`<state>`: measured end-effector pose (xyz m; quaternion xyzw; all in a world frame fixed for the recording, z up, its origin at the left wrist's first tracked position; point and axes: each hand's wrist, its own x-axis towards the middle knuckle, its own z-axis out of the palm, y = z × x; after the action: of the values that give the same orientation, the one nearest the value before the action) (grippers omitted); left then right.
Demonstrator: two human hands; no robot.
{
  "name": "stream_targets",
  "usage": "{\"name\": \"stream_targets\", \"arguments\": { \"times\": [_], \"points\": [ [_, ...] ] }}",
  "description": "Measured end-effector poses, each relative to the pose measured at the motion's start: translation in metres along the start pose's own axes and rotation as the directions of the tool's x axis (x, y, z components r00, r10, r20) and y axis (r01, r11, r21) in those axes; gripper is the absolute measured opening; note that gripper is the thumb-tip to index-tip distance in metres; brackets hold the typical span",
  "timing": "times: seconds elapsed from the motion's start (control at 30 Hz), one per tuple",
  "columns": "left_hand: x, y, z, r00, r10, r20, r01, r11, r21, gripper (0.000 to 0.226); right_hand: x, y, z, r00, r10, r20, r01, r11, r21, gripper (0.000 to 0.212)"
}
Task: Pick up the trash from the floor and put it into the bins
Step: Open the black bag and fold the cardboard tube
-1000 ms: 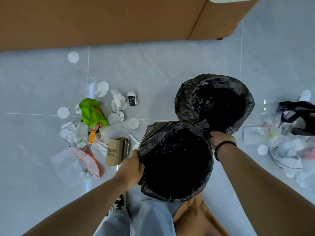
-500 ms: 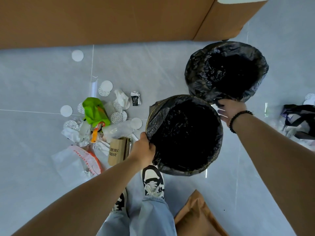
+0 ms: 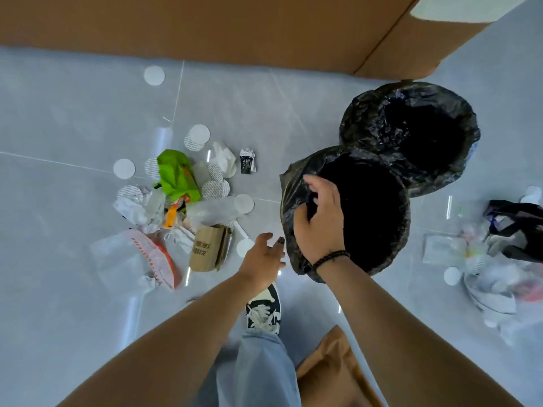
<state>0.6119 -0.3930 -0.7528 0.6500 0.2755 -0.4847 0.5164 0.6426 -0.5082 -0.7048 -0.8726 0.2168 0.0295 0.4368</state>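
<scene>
Two bins lined with black bags stand on the grey floor, touching each other: the near bin (image 3: 404,230) and the far bin (image 3: 370,113). My right hand (image 3: 320,221) reaches over the near bin's left rim, its fingers curled on the black liner there. Just left of that bin my left hand (image 3: 264,257) hovers with relaxed fingers and holds nothing. A trash pile lies to the left: a green bag (image 3: 176,177), a brown paper carton (image 3: 205,249), a clear plastic bottle (image 3: 211,211), a red-and-white bag (image 3: 152,257), crumpled paper and several white discs.
A second heap with a black bag (image 3: 520,227) and white plastic lies on the floor at the right. Brown furniture (image 3: 235,27) runs along the top. My shoe (image 3: 264,311) and a brown paper bag (image 3: 332,374) are below the bins.
My left hand has let go of the near bin's rim. My right hand has crossed from between the bins to the near bin's left rim. The bins now sit farther right.
</scene>
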Motion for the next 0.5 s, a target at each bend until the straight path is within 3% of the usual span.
{"name": "stream_targets", "arguments": {
  "times": [0.1,0.27,0.4,0.5],
  "points": [
    [0.001,-0.02,-0.031,0.998,-0.03,-0.054,0.025,0.995,-0.093,0.031,-0.004,-0.019,0.023,0.996,-0.025,0.087,0.014,0.991,0.13,0.038],
    [0.002,-0.051,-0.092,0.98,-0.039,-0.196,0.024,0.997,-0.079,0.015,-0.008,-0.033,0.069,0.956,-0.101,0.275,0.078,0.993,0.092,0.028],
    [0.005,-0.078,-0.137,0.959,-0.075,-0.272,0.053,0.995,-0.086,0.025,-0.014,-0.029,0.117,0.819,0.051,0.571,0.028,0.991,-0.129,0.023],
    [0.014,-0.099,-0.161,0.961,-0.1,-0.259,0.076,0.992,-0.103,0.03,-0.02,-0.015,0.153,0.714,0.189,0.674,0.058,0.944,-0.326,0.026]
  ]
}}
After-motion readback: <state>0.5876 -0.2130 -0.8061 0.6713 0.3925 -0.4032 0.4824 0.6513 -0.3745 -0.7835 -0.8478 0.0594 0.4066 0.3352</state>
